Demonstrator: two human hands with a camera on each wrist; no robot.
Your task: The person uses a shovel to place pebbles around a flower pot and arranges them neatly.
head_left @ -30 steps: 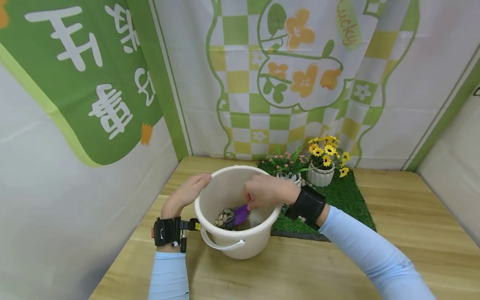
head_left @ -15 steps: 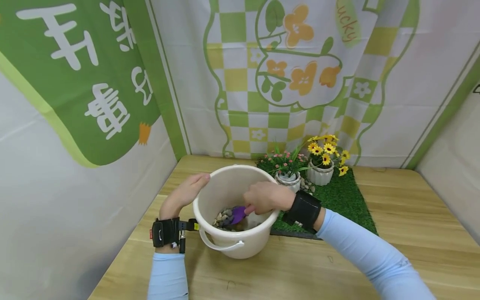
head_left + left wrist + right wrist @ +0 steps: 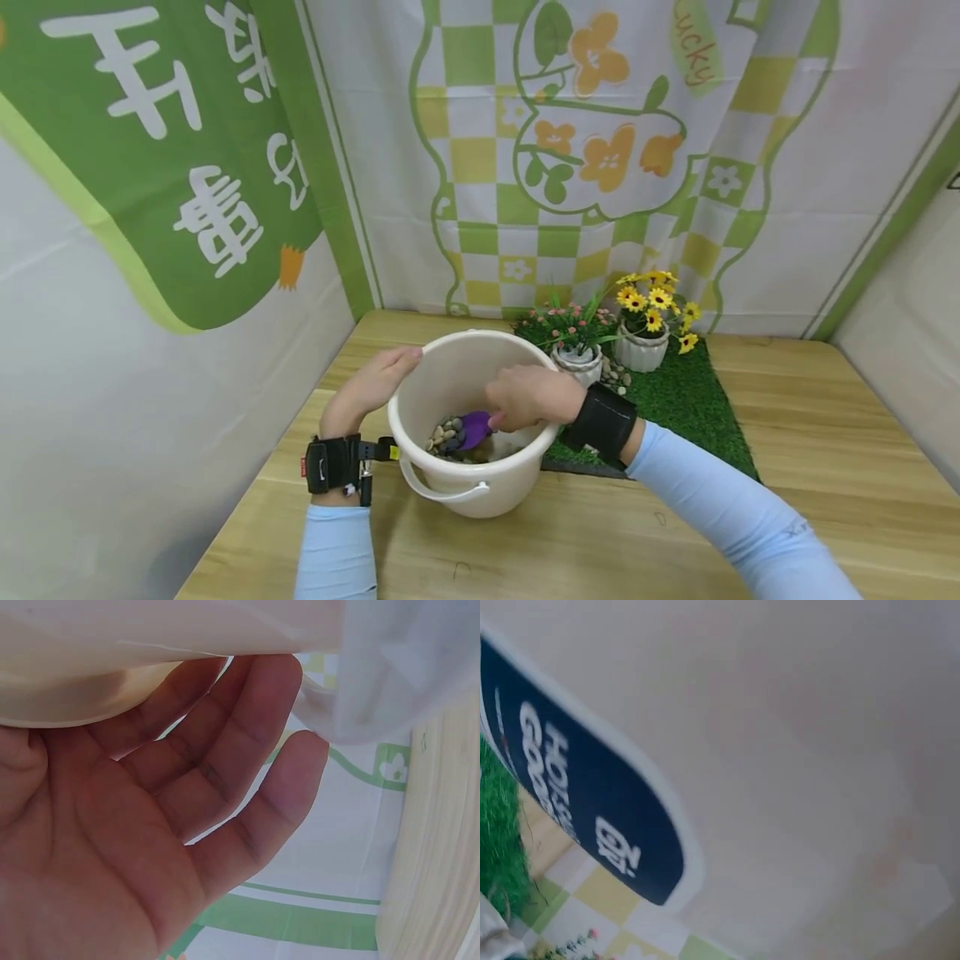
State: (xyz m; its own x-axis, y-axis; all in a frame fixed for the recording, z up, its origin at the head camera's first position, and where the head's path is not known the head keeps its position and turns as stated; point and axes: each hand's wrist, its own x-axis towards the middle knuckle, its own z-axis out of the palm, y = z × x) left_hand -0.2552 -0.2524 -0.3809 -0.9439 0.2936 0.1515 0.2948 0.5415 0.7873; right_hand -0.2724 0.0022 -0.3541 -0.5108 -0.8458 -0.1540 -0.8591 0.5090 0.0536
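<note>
A cream bucket (image 3: 480, 487) stands on the wooden table, with stones (image 3: 447, 435) lying at the left of its bottom. My left hand (image 3: 372, 382) holds its left rim; in the left wrist view that hand's fingers (image 3: 259, 705) bend against the outer wall. Reaching inside over the right rim, my right hand (image 3: 531, 396) grips a small shovel. Its purple blade (image 3: 476, 429) rests against the stones, and the fingers cover most of the pinkish handle. The right wrist view shows only the bucket's pale wall and dark blue label (image 3: 592, 787), not the hand.
Behind and right of the bucket lies an artificial grass mat (image 3: 686, 408). On it stand a pot of pink flowers (image 3: 576, 362) and a pot of yellow flowers (image 3: 642, 346), with pebbles (image 3: 617, 377) between them. Printed curtains (image 3: 480, 200) hang behind the table.
My right hand has shifted slightly left and turned inside the bucket, moving the shovel's blade left against the stones. My left hand stays on the rim.
</note>
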